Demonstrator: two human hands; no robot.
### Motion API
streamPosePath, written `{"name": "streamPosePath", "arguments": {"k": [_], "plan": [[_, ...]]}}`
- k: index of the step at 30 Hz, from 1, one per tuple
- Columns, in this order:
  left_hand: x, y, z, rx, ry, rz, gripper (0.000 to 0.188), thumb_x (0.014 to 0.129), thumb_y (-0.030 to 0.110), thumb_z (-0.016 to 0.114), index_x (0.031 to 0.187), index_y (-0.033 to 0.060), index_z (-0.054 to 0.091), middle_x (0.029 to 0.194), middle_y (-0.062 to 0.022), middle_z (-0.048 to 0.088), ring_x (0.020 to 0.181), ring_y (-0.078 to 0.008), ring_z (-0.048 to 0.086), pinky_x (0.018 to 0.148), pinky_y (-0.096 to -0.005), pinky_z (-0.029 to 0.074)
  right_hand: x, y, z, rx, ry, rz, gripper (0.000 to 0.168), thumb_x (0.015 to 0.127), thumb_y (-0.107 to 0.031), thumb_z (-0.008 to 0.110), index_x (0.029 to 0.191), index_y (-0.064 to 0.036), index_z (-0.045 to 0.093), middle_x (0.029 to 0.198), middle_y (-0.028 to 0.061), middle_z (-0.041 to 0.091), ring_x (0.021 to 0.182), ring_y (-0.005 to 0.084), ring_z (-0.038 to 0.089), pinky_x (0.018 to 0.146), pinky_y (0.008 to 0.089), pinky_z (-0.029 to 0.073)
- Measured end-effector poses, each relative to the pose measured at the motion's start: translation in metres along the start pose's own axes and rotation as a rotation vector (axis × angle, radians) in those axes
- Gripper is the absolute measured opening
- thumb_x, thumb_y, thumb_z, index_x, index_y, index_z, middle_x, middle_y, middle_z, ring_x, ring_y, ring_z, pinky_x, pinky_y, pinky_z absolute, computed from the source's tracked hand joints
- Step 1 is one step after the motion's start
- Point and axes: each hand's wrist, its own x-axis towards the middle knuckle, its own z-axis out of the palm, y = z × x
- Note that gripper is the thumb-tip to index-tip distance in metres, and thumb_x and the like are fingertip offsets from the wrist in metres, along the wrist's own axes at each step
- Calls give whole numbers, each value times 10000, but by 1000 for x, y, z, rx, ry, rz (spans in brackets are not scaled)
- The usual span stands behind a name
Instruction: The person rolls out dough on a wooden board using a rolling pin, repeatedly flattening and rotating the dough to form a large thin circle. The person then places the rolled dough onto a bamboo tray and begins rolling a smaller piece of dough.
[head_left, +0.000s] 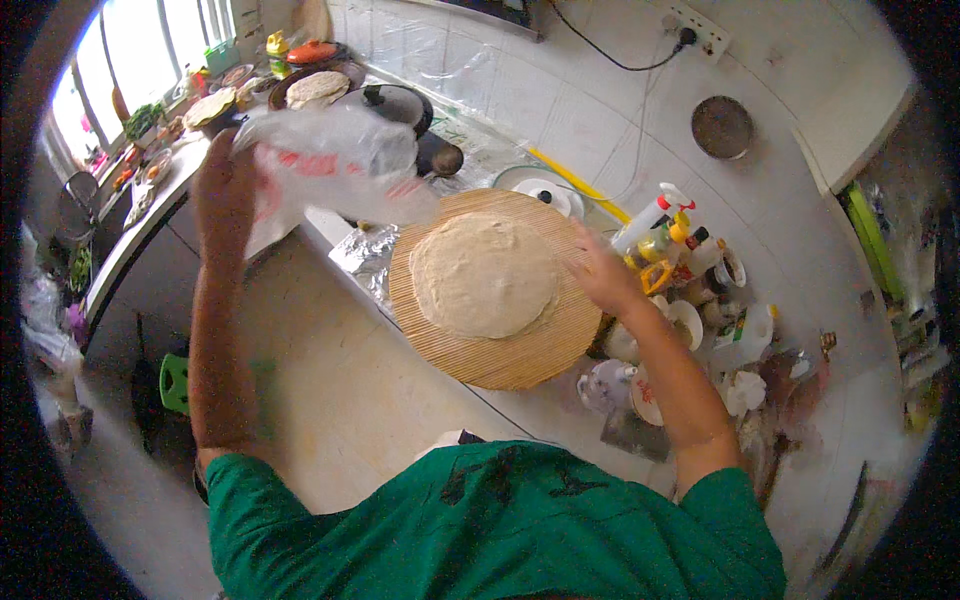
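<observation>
My left hand (225, 165), raised at the left, grips one end of a thin translucent plastic bag (345, 154) with red printing. The bag billows rightward, blurred, toward the far left edge of a round ribbed tray of plant stalks (480, 367). A flat round of pale dough (487, 277) lies on the tray, its surface slightly wrinkled. Over the tray's right rim is my right hand (606, 276), its blurred fingers apart and reaching toward the dough. Nothing shows in that hand. Crumpled foil (367, 259) covers the counter by the tray's left side.
Behind the bag sit a dark pan (390, 109) and another flat dough round (319, 88). A spray bottle (652, 217), several condiment bottles and a floral teapot (606, 382) crowd the right side. A yellow stick (577, 184) lies along the wall. Below left stands a green stool (174, 384).
</observation>
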Motion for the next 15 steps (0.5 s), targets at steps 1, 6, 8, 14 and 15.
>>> {"name": "streamPosePath", "arguments": {"k": [1, 6, 8, 14, 15], "plan": [[-3, 17, 25, -29, 11, 51, 218, 998, 102, 609, 1185, 15, 680, 853, -57, 687, 709, -133, 626, 651, -309, 515, -17, -4, -15, 89, -12, 90, 806, 961, -329, 682, 1621, -78, 294, 1553, 231, 479, 1410, 449, 472, 1192, 488, 381], [-49, 42, 131, 93, -29, 302, 236, 927, 91, 650, 1157, 39, 652, 936, -197, 706, 813, -385, 707, 689, -457, 546, -106, 29, -50, 50, 344, 29, 605, 999, -91, 652, 1559, -42, 426, 1502, 174, 534, 1264, 258, 624, 1041, 388, 512], [-89, 50, 162, 294, -119, 454, 106, 897, 138, 661, 987, 94, 627, 871, -147, 655, 836, -371, 678, 680, -483, 534, -155, 46, -65, 112, 437, -7, 580, 1014, -76, 620, 1562, -54, 429, 1491, 166, 547, 1244, 258, 635, 1043, 389, 510], [-168, 21, 200, 485, -839, 494, 172, 927, 253, 682, 942, 89, 635, 924, -129, 625, 943, -361, 658, 796, -497, 530, -304, 91, -77, 87, 738, 387, 527, 1026, -54, 589, 1538, -52, 462, 1395, 132, 625, 1216, 216, 635, 1035, 367, 510], [-176, 11, 207, 498, -897, 428, 246, 891, 262, 743, 1036, 73, 682, 939, -131, 631, 946, -353, 646, 807, -487, 524, -321, 107, -73, 41, 768, 382, 506, 1026, -50, 591, 1520, -49, 482, 1375, 132, 636, 1214, 213, 632, 1028, 363, 516]]}}
